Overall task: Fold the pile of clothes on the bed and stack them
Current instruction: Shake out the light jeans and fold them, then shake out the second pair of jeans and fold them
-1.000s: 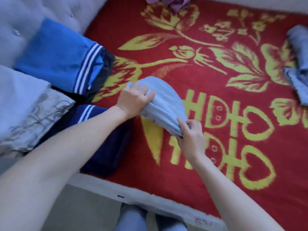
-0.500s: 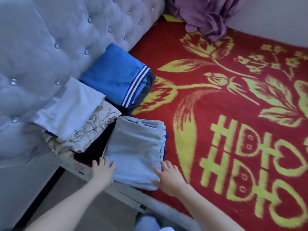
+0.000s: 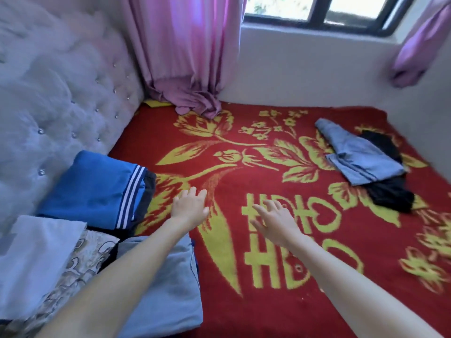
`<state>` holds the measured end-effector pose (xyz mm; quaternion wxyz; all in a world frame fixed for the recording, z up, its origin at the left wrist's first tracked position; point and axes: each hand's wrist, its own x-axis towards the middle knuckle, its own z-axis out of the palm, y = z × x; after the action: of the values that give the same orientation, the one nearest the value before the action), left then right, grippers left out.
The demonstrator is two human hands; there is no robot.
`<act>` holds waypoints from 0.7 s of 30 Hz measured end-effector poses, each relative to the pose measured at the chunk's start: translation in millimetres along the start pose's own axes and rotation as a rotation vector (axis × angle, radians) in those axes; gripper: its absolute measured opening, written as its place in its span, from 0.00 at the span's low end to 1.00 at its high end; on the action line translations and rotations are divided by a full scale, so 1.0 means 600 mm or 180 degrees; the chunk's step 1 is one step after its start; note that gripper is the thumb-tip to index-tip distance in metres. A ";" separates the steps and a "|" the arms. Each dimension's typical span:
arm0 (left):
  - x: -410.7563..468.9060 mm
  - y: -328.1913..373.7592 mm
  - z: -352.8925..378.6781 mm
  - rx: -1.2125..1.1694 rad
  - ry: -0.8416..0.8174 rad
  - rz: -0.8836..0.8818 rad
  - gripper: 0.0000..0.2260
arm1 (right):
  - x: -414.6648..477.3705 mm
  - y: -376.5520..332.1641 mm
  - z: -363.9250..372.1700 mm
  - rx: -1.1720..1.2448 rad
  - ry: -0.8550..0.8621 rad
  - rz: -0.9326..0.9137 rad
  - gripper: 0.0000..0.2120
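Folded clothes sit in stacks along the bed's left side: a blue garment with white stripes (image 3: 97, 189), a white piece over a patterned one (image 3: 31, 259), and a folded light grey-blue garment (image 3: 170, 284) nearest me. Unfolded clothes lie at the far right: a light blue garment (image 3: 358, 157) over a black one (image 3: 390, 193). My left hand (image 3: 189, 206) and my right hand (image 3: 275, 220) both reach forward over the red blanket (image 3: 244, 167), fingers spread, holding nothing.
A tufted grey headboard (image 3: 48, 106) runs along the left. Pink curtains (image 3: 185, 57) hang to the bed's far corner below a window (image 3: 317, 11). White walls enclose the bed at the back and right.
The grey-blue garment was folded, then set down on the dark stack near me. Both hands have let go and moved forward over the blanket; my view has lifted toward the window.
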<state>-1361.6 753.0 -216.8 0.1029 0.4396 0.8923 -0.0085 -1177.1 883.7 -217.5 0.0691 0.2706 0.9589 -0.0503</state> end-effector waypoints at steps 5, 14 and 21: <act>-0.024 0.071 -0.091 -0.0096 0.0679 0.0368 0.23 | -0.061 0.077 -0.113 -0.0126 0.0485 0.0081 0.26; -0.114 0.274 -0.190 -0.0252 0.1529 0.0690 0.23 | -0.258 0.203 -0.222 0.0037 0.1157 0.0458 0.26; -0.214 0.459 -0.168 -0.0386 0.1445 0.0982 0.23 | -0.451 0.295 -0.232 -0.0036 0.1416 0.0661 0.34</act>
<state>-1086.7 832.4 -72.8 -0.0735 0.5539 0.8138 0.1594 -870.4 914.3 -47.6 -0.1373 0.3718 0.9178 0.0232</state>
